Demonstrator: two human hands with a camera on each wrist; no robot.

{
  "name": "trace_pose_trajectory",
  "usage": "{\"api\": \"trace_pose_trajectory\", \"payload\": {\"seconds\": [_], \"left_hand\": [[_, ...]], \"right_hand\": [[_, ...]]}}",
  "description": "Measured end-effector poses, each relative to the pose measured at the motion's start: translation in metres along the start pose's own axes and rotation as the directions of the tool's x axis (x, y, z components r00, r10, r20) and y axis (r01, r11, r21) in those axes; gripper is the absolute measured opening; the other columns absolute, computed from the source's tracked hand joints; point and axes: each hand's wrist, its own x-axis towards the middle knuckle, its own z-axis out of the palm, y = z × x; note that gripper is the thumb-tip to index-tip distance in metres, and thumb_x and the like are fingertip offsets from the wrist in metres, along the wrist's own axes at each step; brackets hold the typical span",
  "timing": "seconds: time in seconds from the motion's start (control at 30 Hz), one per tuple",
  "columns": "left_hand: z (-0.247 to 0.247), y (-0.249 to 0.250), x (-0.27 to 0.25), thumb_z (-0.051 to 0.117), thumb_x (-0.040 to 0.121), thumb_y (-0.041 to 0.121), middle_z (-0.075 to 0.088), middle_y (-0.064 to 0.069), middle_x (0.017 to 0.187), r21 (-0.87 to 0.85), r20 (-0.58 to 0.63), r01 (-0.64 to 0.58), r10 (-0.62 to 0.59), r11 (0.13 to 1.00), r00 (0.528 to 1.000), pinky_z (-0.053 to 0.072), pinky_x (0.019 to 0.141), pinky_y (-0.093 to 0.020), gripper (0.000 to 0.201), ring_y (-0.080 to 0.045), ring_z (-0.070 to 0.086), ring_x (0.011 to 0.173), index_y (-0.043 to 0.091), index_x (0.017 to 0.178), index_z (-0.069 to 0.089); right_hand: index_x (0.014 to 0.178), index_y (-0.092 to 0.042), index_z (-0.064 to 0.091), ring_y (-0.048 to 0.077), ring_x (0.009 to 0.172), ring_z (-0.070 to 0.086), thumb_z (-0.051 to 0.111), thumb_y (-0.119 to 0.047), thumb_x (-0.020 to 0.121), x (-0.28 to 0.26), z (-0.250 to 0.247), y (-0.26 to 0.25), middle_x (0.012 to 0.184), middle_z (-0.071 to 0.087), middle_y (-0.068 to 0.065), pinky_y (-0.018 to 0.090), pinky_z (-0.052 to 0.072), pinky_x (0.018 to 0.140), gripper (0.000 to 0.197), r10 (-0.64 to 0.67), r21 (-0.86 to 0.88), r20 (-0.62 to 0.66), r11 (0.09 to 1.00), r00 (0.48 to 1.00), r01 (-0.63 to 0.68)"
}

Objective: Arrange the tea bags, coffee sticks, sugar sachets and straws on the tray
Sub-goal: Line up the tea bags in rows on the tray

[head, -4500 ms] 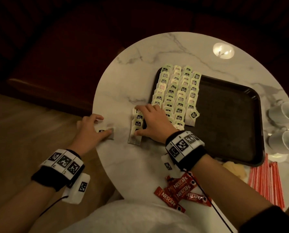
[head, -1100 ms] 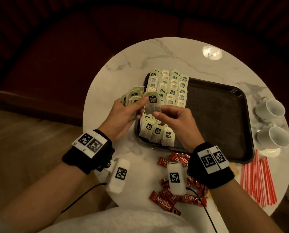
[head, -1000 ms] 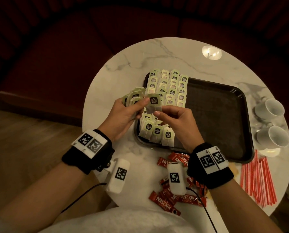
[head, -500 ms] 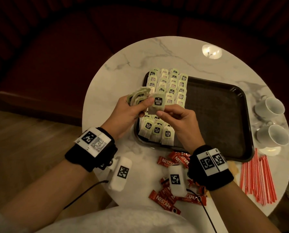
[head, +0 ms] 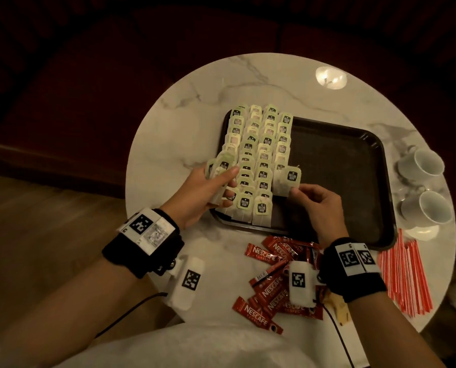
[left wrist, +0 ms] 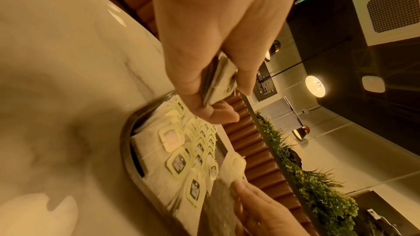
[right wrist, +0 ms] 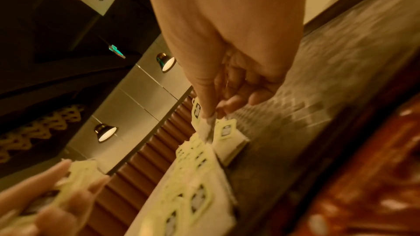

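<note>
Head view: tea bag [head: 287,180] between right fingers [head: 298,190]

Glossy veined marble table [head: 184,134], matt dark plastic-looking tray [head: 338,166], paper tea bags [head: 264,144], shiny foil coffee sticks [head: 264,254].

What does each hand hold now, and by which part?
Left hand: a stack of tea bags, gripped around its lower part. Right hand: one tea bag, pinched at its lower corner.
</note>
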Motion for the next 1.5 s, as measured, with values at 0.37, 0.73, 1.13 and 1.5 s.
{"api": "trace_pose_trajectory", "payload": {"seconds": [0.37, 0.73, 1.13, 1.5], "left_hand": [[0.006, -0.001, -0.002, 0.062, 0.093, 0.029, 0.066, -0.004, 0.078, -0.049, -0.003, 0.047, -0.047, 0.998, 0.999, 0.06, 0.064, -0.033, 0.026, -0.02, 0.067, 0.068, 0.014, 0.115, 0.061], [0.004, -0.001, -0.003, 0.062, 0.093, 0.027, 0.063, -0.008, 0.079, -0.051, -0.043, 0.04, -0.042, 0.998, 0.998, 0.06, 0.062, -0.032, 0.033, -0.021, 0.067, 0.067, 0.004, 0.117, 0.06], [0.004, 0.002, -0.004, 0.06, 0.094, 0.03, 0.066, -0.01, 0.081, -0.083, -0.046, 0.049, -0.053, 0.995, 0.998, 0.061, 0.063, -0.032, 0.029, -0.022, 0.069, 0.066, 0.009, 0.112, 0.062], [0.009, 0.005, -0.001, 0.054, 0.094, 0.041, 0.07, -0.008, 0.072, -0.073, -0.061, 0.029, -0.033, 0.997, 0.998, 0.059, 0.061, -0.025, 0.041, -0.022, 0.072, 0.069, 0.001, 0.1, 0.065]], "right_hand": [[0.103, -0.015, 0.072, 0.005, 0.084, 0.065, 0.072, -0.024, 0.089, 0.01, 0.004, 0.014, 0.089, 0.07, -0.006, 0.017, 0.048, 0.07, 0.017, 0.04, -0.242, 0.052, 0.97, 0.998, -0.026], [0.1, -0.009, 0.071, 0.012, 0.071, 0.069, 0.075, -0.019, 0.086, 0.02, 0.018, 0.019, 0.084, 0.072, 0.005, 0.019, 0.055, 0.065, 0.018, 0.03, -0.251, -0.039, 0.967, 0.999, -0.039], [0.1, -0.005, 0.07, 0.01, 0.067, 0.07, 0.074, -0.014, 0.087, 0.015, 0.02, 0.013, 0.081, 0.073, 0.004, 0.018, 0.056, 0.067, 0.017, 0.052, -0.187, -0.065, 0.98, 0.997, -0.063], [0.104, -0.022, 0.067, -0.002, 0.083, 0.058, 0.068, -0.031, 0.091, -0.015, 0.022, -0.041, 0.09, 0.064, -0.011, 0.015, 0.046, 0.071, 0.016, -0.217, -0.261, -0.048, 0.945, 0.975, 0.197]]}}
